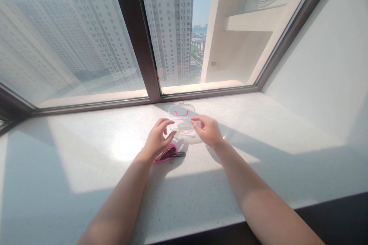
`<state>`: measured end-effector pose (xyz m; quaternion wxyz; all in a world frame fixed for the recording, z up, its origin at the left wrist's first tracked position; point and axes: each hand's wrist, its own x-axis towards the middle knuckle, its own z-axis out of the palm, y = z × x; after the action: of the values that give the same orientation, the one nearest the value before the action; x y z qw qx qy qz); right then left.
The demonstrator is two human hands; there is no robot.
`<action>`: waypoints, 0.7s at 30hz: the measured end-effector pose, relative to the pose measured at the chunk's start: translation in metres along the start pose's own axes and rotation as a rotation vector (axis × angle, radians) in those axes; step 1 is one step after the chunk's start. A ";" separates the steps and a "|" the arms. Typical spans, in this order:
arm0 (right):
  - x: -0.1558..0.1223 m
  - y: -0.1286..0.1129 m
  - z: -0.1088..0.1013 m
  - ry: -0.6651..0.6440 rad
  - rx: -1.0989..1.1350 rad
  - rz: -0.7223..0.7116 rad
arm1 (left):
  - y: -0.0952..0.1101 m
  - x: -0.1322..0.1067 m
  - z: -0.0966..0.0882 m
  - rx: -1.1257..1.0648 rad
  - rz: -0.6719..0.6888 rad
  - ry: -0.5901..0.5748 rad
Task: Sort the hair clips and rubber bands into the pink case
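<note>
A clear plastic case (188, 138) lies on the white windowsill with its lid (181, 111) raised toward the window. The lid carries a pink, smile-shaped mark. Small pale items (186, 133) show inside the case, too faint to name. My left hand (160, 136) hovers at the case's left side, thumb and fingers apart, with nothing visible between them. On the right, my right hand (209, 130) has its thumb and index finger pinched close to the lid's lower edge; what they hold, if anything, is too small to tell. Below my left hand lies a pink item with dark clip-like pieces (169, 153), partly hidden by the wrist.
Behind the case runs the brown window frame (153, 93), with tall buildings outside. A white wall (322, 69) bounds the sill (189, 195) on the right. The sill's front edge drops to a dark area at the lower right. Strong sunlight glares left of my hands.
</note>
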<state>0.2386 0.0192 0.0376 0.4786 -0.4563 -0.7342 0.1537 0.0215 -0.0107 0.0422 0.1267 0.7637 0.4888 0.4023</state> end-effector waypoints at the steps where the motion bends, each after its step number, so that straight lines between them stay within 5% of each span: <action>1: 0.000 -0.002 -0.001 0.035 0.015 -0.011 | 0.001 0.002 -0.005 -0.012 -0.030 0.063; 4: -0.003 -0.010 -0.004 0.097 0.051 -0.052 | 0.000 0.007 -0.027 -0.026 -0.154 0.277; 8: -0.008 -0.021 -0.004 0.092 0.086 -0.092 | -0.006 0.002 -0.061 0.012 -0.295 0.349; 11: -0.012 -0.028 -0.003 -0.010 0.119 -0.136 | -0.012 -0.010 -0.076 0.120 -0.288 0.234; 16: -0.021 -0.036 0.002 -0.433 0.098 -0.175 | -0.018 -0.024 -0.069 0.147 -0.369 -0.051; 21: -0.028 -0.035 0.017 -0.525 0.076 -0.227 | -0.013 -0.024 -0.053 0.245 -0.425 -0.269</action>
<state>0.2090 -0.0185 0.0365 0.3032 -0.2976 -0.8730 0.2396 -0.0308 -0.0355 0.0573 0.1787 0.7002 0.6617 0.1998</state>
